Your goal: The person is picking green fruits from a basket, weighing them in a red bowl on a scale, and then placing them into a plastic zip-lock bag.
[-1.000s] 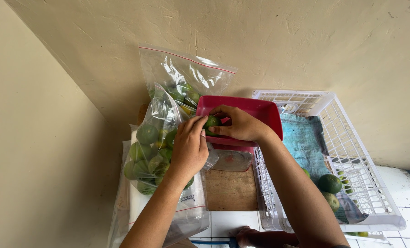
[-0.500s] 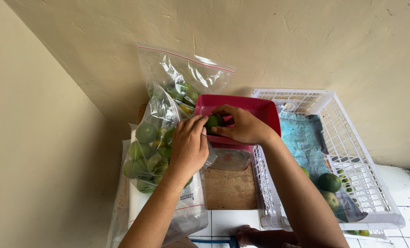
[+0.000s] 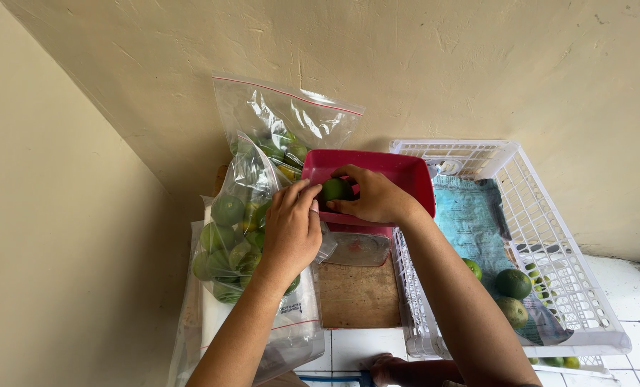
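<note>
A white plastic basket (image 3: 549,236) stands at the right against the wall, lined with a blue cloth (image 3: 470,222) and holding a few green fruits (image 3: 513,283) near its front. At the left, two clear bags (image 3: 263,208) stuffed with green limes stand one behind the other. Between bags and basket a red tray (image 3: 406,175) rests on a scale over a wooden board (image 3: 359,294).

The lime (image 3: 334,189) sits over the tray's left end, right between the two hands. The right hand (image 3: 374,197) reaches in from the lower right, forearm stretched across the basket's edge, fingers curled and pinching the lime from the right side. The left hand (image 3: 291,229) comes up from below, back of the hand up, lying over the front bag, fingertips reaching the lime's left side; whether it truly grips the lime I cannot tell.
</note>
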